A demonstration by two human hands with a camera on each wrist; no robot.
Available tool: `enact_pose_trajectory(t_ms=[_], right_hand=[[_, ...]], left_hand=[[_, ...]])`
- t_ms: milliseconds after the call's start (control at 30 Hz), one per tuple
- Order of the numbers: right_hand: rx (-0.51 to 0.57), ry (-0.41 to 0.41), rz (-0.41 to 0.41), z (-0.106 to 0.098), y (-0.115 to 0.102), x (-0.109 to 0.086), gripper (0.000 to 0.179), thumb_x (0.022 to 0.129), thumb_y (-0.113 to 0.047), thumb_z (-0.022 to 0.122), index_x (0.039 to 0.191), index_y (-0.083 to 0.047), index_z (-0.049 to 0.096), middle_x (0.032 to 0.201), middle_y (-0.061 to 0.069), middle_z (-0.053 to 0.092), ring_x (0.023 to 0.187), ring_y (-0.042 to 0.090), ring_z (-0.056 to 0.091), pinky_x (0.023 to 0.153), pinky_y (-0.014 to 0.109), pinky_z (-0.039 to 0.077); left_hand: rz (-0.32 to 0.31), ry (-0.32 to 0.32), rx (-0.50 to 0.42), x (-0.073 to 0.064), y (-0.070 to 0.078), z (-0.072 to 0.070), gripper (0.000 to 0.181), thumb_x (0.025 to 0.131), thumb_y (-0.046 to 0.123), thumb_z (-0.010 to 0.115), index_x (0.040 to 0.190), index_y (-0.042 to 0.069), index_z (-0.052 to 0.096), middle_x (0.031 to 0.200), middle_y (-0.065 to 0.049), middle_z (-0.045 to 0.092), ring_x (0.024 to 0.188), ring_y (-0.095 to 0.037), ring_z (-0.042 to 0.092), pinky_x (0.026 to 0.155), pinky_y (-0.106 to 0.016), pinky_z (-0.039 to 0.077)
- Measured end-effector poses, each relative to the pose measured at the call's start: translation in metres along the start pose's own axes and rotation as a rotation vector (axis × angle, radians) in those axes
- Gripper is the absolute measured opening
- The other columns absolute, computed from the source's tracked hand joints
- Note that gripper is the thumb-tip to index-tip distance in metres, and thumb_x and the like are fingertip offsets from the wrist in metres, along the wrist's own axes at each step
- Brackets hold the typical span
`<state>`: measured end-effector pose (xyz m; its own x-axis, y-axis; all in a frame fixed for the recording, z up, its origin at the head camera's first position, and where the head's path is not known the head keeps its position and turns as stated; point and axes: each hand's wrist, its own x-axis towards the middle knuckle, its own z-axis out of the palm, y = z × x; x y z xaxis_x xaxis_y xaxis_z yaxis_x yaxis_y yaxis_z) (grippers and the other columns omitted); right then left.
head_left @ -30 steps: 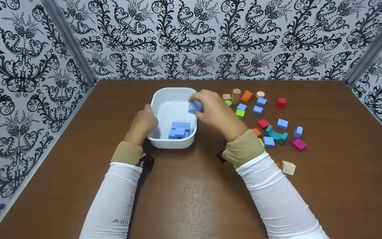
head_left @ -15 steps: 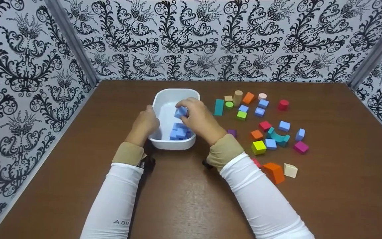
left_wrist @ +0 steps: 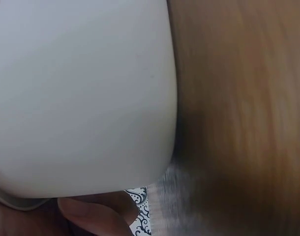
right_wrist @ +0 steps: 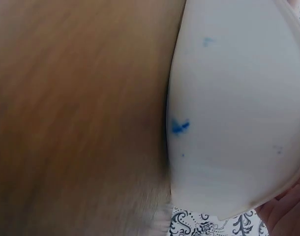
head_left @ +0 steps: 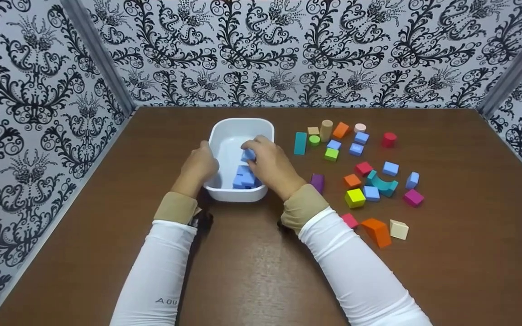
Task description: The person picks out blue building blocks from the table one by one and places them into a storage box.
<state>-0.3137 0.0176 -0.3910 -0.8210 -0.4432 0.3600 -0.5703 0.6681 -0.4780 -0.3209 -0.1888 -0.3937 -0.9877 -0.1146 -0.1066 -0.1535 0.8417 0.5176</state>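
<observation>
A white plastic tub (head_left: 236, 195) stands on the table, with several blue blocks (head_left: 244, 177) heaped at its near end. My left hand (head_left: 200, 164) grips the tub's left rim; in the left wrist view its fingers (left_wrist: 93, 216) curl under the wall. Reaching over the right rim, my right hand (head_left: 270, 164) pinches another blue block (head_left: 248, 155) between thumb and fingers, low inside the tub and just beyond the heap. The right wrist view has the tub's outer wall (right_wrist: 233, 108) with blue smudges, and part of the hand (right_wrist: 287, 209) at the rim; the block is hidden there.
Right of the tub lie scattered coloured blocks: a teal block (head_left: 300, 143), a purple block (head_left: 317, 183), a teal arch (head_left: 381, 183), a yellow cube (head_left: 355, 198), an orange block (head_left: 377, 232) and several blue ones. Patterned walls (head_left: 261, 54) close off the back and sides.
My right hand has carried the blue block leftward from the tub's right rim and lowered it inside beside the heap. My left hand keeps its hold on the rim.
</observation>
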Motion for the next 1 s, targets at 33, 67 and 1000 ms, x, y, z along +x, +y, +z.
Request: enact_pose_trajectory(t_ms=[33,67,1000], right_hand=[[-0.001,0.003,-0.001,0.0006,0.0006,-0.0002,0.031,0.099,-0.006,0.074,0.129,-0.004,0.073,0.118,0.014,0.066,0.106,0.029,0.067,0.102,0.04,0.055],[-0.003,0.006,-0.004,0.0011,0.001,-0.0005,0.031,0.099,-0.005,0.074,0.13,-0.004,0.073,0.118,0.014,0.066,0.105,0.029,0.067,0.101,0.04,0.055],[-0.016,0.025,-0.031,0.003,0.0014,-0.0015,0.036,0.094,0.001,0.072,0.13,-0.001,0.074,0.118,0.017,0.067,0.105,0.032,0.068,0.1,0.042,0.055]], left_hand=[[-0.001,0.001,-0.003,0.0001,0.0004,0.0002,0.059,0.1,0.005,0.046,0.155,-0.011,0.032,0.138,-0.036,0.059,0.124,-0.046,0.063,0.106,-0.058,0.05],[0.001,0.002,-0.002,0.0002,0.0007,0.0003,0.059,0.1,0.005,0.046,0.155,-0.011,0.032,0.138,-0.036,0.059,0.125,-0.047,0.063,0.106,-0.058,0.049],[0.004,0.009,0.001,0.0007,-0.0003,0.0017,0.056,0.101,0.005,0.046,0.154,-0.01,0.034,0.138,-0.034,0.059,0.123,-0.044,0.063,0.106,-0.058,0.05]])
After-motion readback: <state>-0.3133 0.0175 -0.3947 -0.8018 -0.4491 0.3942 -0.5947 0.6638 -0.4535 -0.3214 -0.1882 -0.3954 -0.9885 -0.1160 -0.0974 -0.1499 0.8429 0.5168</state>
